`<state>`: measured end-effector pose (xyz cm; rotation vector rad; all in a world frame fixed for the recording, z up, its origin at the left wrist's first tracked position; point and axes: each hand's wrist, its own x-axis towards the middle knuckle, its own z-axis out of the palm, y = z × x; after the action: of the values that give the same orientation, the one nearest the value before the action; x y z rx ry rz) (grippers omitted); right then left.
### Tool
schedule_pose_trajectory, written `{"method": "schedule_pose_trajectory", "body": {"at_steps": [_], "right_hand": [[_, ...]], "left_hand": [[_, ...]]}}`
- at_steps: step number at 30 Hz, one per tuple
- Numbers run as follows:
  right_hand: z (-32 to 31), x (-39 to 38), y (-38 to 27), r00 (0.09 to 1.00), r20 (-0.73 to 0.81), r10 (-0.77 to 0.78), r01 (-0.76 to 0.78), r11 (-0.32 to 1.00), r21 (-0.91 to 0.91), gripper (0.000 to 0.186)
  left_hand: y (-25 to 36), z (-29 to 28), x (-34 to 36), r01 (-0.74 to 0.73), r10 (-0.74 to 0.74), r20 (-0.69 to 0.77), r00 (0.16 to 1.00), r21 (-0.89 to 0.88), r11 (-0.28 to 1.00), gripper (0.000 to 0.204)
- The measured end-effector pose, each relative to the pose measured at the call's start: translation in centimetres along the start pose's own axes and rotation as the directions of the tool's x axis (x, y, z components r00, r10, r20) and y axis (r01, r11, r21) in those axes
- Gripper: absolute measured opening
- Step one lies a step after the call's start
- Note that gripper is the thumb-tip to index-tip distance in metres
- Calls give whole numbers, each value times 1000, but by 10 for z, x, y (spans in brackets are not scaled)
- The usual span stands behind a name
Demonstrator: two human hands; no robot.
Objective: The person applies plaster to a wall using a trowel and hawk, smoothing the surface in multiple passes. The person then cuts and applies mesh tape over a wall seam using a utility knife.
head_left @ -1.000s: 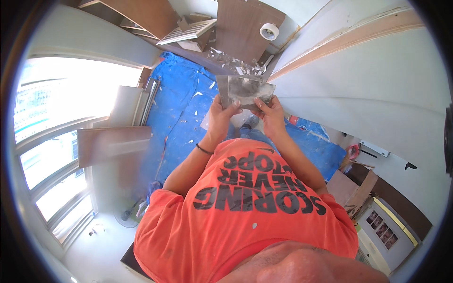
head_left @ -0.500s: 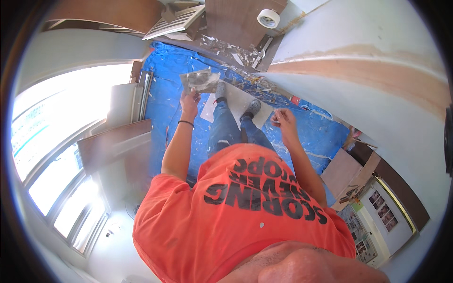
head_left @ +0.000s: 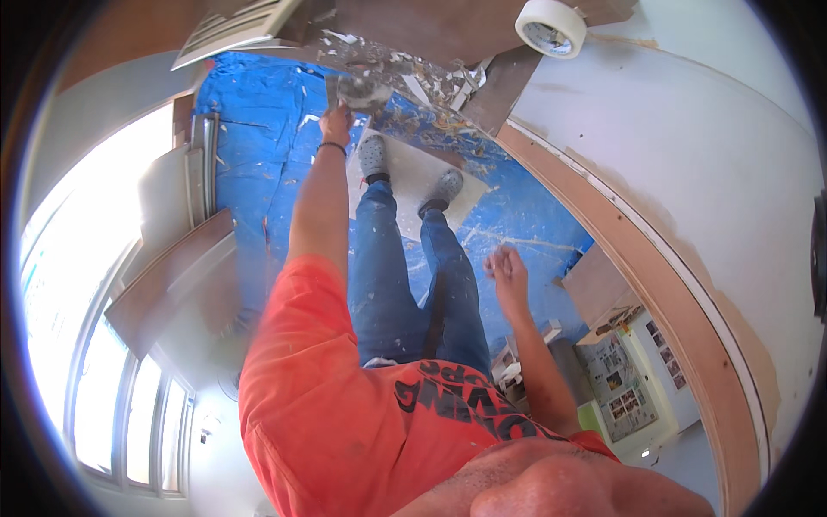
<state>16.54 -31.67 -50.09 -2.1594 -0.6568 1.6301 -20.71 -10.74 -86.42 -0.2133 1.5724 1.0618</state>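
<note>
My left hand (head_left: 337, 126) reaches far forward over the blue sheet with its fingers closed on a flat, plaster-smeared plate (head_left: 365, 93). The plate is thin and greyish; its exact kind I cannot make out. My right hand (head_left: 508, 265) hangs apart at the right of my legs, fingers curled together. Whether something small sits in those fingers is too blurred to tell. Beneath my feet, in grey clogs, lies a pale flat board (head_left: 413, 185) on the blue sheet (head_left: 258, 146).
A white roll of tape (head_left: 550, 28) is at the far right, by a brown panel (head_left: 422, 30). Torn scraps (head_left: 422, 90) litter the far edge. Boards (head_left: 172, 280) lean by the windows at left. A wall with a wooden strip (head_left: 629, 224) runs along the right.
My left arm has stretched farther forward, carrying the plate toward the far edge of the sheet. My right hand has come nearer to my body. The view has shifted forward and right.
</note>
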Motion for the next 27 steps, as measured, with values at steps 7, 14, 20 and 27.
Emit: {"method": "schedule_pose_trajectory", "body": {"at_steps": [7, 14, 20, 27], "right_hand": [[54, 167, -189, 612, -383, -692, 669, 711, -217, 37], [65, 243, -296, 486, -580, -654, 760, 643, -89, 57], [43, 262, -284, 353, -450, -821, 710, 548, -442, 49], [36, 208, -287, 225, -548, -806, 561, 567, -603, 54]], "left_hand": [[-45, 70, 119, -17, 0, 65, 998, 262, 965, 14], [-66, 70, 194, 49, -54, 81, 995, 63, 997, 18], [-66, 4, 109, -152, 89, 150, 985, 484, 862, 42], [-84, -332, -205, -609, -197, 594, 780, 793, -21, 20]]}}
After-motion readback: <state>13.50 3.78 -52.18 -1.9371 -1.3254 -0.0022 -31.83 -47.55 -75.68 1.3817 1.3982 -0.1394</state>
